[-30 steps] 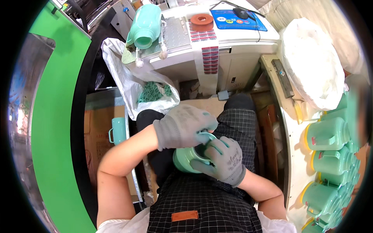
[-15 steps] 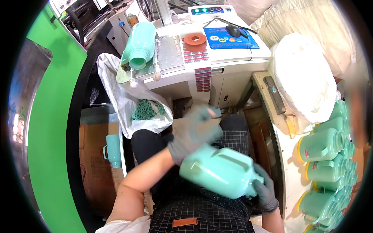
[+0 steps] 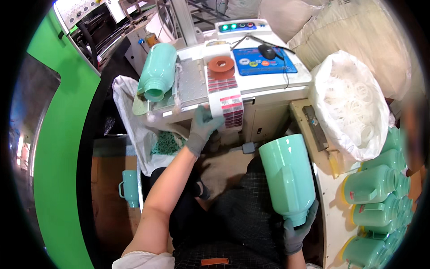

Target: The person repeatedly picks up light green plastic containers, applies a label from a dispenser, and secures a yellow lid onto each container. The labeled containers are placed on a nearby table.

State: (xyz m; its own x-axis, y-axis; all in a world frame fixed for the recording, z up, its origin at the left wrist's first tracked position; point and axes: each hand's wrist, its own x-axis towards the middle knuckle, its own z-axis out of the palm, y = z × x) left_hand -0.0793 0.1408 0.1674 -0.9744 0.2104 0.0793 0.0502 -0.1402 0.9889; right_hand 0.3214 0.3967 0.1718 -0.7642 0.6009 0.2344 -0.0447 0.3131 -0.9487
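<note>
A gap separates the front edge of the white machine surface (image 3: 268, 87) from the mint-green plastic jug with a side handle (image 3: 289, 175), which hangs neck-down above the right thigh. Its right flank is just beside the left edge of the pale side surface (image 3: 333, 215). The gray-gloved right hand (image 3: 295, 234) wraps its fingers around the jug's neck. Between the knees, a band of brown floor (image 3: 226, 172) opens toward the machine. The gray-gloved left hand (image 3: 202, 130) is at the white surface's front edge, thumb and fingers spread, the thumb overlapping the left side of a white, red-printed label strip (image 3: 231, 107); whether it touches, I cannot tell. The strip drapes over that edge, and 1 reddish-brown ring-shaped roll (image 3: 221, 73) sits on it farther back.

At the white surface's left front corner lies 1 glossy mint-green jug (image 3: 160, 67), its mouth toward the edge. Toward the right, a blue rectangular pad (image 3: 251, 67) carries a black mouse (image 3: 267, 52). An open white sack of translucent rings (image 3: 351, 105) stands on the side surface, beyond several mint-green jugs with yellow bases (image 3: 369, 184).
</note>
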